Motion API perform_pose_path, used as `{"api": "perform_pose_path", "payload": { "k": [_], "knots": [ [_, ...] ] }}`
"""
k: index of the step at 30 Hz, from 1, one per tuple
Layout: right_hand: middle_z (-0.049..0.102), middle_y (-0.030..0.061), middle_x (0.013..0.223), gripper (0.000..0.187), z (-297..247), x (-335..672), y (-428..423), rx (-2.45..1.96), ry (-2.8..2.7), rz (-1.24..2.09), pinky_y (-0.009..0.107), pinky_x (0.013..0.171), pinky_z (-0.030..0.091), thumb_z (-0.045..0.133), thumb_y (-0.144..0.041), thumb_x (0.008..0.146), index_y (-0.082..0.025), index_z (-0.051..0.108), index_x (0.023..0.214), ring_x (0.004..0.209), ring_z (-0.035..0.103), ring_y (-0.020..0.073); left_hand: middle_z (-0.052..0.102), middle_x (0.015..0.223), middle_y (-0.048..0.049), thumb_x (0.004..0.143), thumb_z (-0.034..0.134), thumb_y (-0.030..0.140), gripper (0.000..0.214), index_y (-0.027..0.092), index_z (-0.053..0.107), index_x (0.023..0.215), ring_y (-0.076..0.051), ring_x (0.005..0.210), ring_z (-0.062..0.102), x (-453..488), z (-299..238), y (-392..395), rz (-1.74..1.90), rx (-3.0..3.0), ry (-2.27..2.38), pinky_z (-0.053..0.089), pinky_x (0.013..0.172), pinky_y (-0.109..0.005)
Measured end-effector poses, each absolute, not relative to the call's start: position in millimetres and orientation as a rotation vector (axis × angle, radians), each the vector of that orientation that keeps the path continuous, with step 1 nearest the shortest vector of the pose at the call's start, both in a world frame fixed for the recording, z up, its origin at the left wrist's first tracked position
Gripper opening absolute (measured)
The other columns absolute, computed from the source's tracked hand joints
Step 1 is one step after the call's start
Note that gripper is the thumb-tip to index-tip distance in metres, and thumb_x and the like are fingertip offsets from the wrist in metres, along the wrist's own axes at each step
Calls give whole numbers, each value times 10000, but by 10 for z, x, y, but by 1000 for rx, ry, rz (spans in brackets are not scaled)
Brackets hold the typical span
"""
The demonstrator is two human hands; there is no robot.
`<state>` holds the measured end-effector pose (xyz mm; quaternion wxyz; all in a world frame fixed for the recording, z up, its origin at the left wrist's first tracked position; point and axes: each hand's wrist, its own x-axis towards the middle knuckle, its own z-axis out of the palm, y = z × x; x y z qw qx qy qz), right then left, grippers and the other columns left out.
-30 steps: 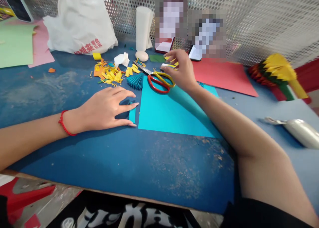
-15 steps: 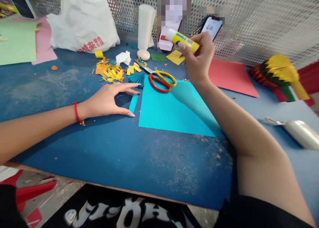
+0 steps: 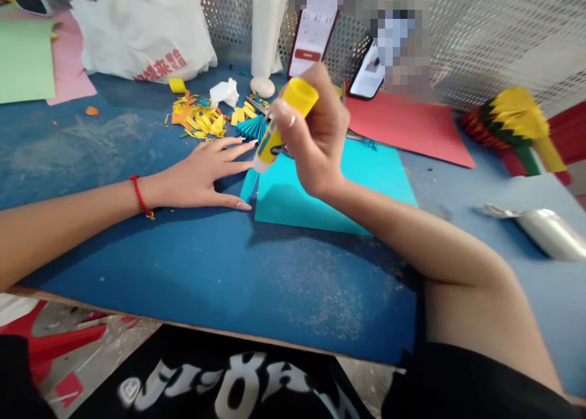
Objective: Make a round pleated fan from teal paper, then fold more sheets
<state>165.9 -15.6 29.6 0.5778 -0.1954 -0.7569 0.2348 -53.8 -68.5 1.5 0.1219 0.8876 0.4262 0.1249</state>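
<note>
My right hand [image 3: 315, 141] is wrapped round a yellow glue stick [image 3: 280, 126], held tip down just over the top end of a narrow teal paper strip [image 3: 248, 186]. My left hand [image 3: 199, 175] lies flat on the blue mat, fingers spread, thumb and forefinger framing the strip and its fingertips beside it. A large teal paper sheet [image 3: 375, 181] lies right of the strip, partly under my right forearm. A folded teal paper fan [image 3: 253, 128] sits just beyond my left fingertips.
Yellow and orange paper scraps [image 3: 199, 121] lie behind the fan. A white plastic bag [image 3: 141, 28], a white roll [image 3: 264, 28] and two phones [image 3: 311, 38] stand at the back. Red paper [image 3: 407, 129], a folded yellow-green paper piece [image 3: 513, 126] and a silver object [image 3: 549, 233] are at right.
My right hand picked the glue stick up from near the scissors, raised it, then brought it down and left to the strip. My left hand opened, uncovering the strip.
</note>
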Motion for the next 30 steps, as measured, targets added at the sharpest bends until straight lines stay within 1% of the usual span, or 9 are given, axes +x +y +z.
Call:
{"api": "perform_pose_path", "payload": {
  "k": [3,5,7,10,15,21,25,28,30],
  "knots": [
    [553,10,870,552,176,1673,-116,-329,-1993,553,301,716,523,465,-776,986,-236,565,933,791,562,147,534,1606,-127,940,453,860,785,276,652,1424,-424,1536,374,-533,20,-714,310,2629,1213,219,1279,-624],
    [583,8,866,514,69,1679,-94,-300,-2130,600,304,702,529,479,-727,1011,-224,579,1021,778,580,147,606,1528,-122,958,421,851,761,274,664,1391,-409,1502,425,-525,32,-736,281,2631,1208,218,1279,-610],
    [607,7,862,449,-34,1677,-83,-325,-2231,633,296,659,519,538,-663,1016,-219,578,1064,738,576,141,628,1495,-118,953,401,864,775,275,660,1385,-395,1472,459,-517,42,-750,274,2631,1219,220,1281,-584],
    [604,0,841,368,-135,1652,-72,-424,-2286,609,288,631,498,601,-591,1009,-225,570,1041,707,556,139,615,1504,-127,949,387,873,799,263,657,1388,-390,1451,472,-513,44,-753,271,2642,1226,219,1280,-572],
    [522,-26,764,313,-145,1595,-44,-479,-2337,539,280,623,442,621,-525,997,-227,525,998,666,494,131,602,1504,-145,943,468,846,772,229,690,1351,-396,1431,478,-510,34,-741,258,2619,1262,236,1267,-575],
    [501,-30,765,255,-135,1557,-85,-449,-2368,532,277,638,385,582,-460,993,-228,482,961,663,486,124,736,1232,-95,939,559,790,618,252,763,1167,-388,1428,469,-500,57,-728,248,2569,1225,197,1272,-569],
    [493,-34,758,289,-156,1514,-103,-362,-2302,642,275,638,358,523,-497,1002,-232,439,925,640,428,112,738,1155,-91,964,554,767,612,197,754,1061,-402,1477,401,-492,78,-721,221,2570,1213,227,1246,-584],
    [501,-20,769,346,-158,1484,-109,-332,-2293,666,280,638,343,468,-560,1010,-230,436,912,651,417,120,732,1173,-94,976,539,766,639,174,757,1078,-401,1513,347,-492,72,-724,228,2589,1201,225,1241,-589],
    [503,-11,778,360,-153,1473,-124,-343,-2304,640,287,646,339,451,-570,1017,-221,455,927,660,422,128,718,1268,-115,985,514,768,661,180,747,1177,-383,1529,332,-500,56,-727,258,2611,1180,215,1250,-575]
  ]
}}
